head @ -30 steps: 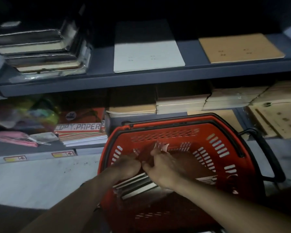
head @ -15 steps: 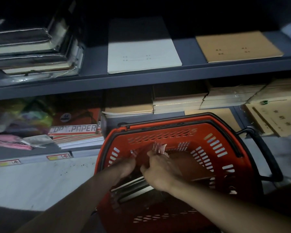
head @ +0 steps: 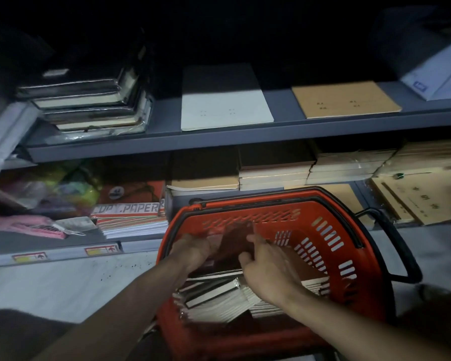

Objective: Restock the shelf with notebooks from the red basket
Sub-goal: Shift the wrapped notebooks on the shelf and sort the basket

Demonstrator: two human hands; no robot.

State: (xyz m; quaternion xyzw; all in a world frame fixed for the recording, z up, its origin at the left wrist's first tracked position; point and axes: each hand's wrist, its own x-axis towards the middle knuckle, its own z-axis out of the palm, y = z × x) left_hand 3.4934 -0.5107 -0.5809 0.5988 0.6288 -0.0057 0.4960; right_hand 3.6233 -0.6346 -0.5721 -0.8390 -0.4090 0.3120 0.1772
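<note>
Notebooks [head: 219, 295] lie in the basket [head: 323, 217], which sits before the lower shelf [head: 63, 254]; upper shelf [head: 167, 142] above.
</note>
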